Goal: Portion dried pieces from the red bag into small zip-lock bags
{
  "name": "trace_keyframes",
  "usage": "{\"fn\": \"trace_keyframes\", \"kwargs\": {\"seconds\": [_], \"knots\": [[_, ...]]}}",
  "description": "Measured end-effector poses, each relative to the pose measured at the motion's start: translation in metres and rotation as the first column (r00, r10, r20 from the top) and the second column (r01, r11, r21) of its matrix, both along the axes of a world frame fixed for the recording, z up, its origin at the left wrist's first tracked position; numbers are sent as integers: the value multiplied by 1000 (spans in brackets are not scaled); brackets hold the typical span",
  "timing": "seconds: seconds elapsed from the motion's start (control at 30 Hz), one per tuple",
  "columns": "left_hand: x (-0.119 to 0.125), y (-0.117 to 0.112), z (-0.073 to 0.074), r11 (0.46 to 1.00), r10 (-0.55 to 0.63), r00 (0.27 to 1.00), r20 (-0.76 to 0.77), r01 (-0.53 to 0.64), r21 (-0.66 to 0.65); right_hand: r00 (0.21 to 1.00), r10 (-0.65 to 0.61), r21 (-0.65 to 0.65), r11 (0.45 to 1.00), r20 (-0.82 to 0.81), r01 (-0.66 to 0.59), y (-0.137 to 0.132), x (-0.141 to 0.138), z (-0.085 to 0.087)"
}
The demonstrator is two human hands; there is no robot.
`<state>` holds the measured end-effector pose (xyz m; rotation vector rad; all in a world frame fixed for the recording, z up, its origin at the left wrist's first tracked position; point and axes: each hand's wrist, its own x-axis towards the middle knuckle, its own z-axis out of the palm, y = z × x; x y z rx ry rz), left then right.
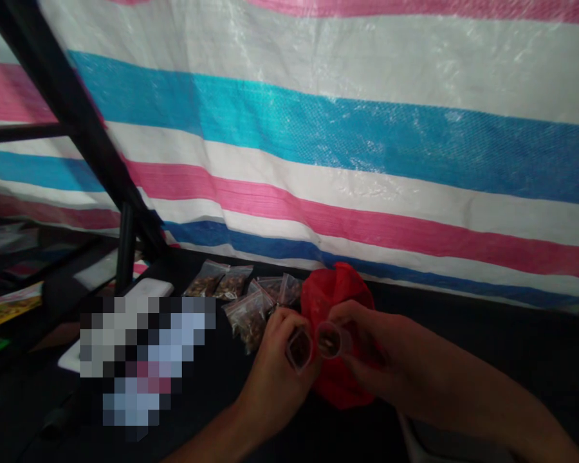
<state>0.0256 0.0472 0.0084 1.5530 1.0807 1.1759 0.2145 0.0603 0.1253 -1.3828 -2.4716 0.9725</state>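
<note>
My left hand [275, 360] is closed around a small clear plastic bag [300, 349] whose open mouth shows brown bits inside. My right hand [361, 347] pinches a small clear cup [329, 339] with brown bits, held mouth to mouth beside the bag. Both hands hover just in front of a red plastic bag [335, 296] on the dark table [463, 334].
Several small clear packets of brown pieces [244, 299] lie on the table left of the red bag. A pixelated patch [139, 360] covers things at the left. A black metal frame [77, 128] slants at the left. A pink, blue and white striped tarp [367, 141] hangs behind.
</note>
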Motion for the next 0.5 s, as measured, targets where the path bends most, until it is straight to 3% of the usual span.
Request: {"fn": "trace_keyframes", "kwargs": {"seconds": [0.13,0.33,0.5], "knots": [[-1,0,1,1000,15,996,-90,-14,10,994,43,113,992,96,-54,-7,-16,-7],[0,-4,1,998,46,996,-72,-49,-41,970,171,262,941,175,-213,-6,-23,-23],[1,-6,3,998,28,998,-60,-31,-48,973,173,308,927,156,-214,-2,-19,-18]]}}
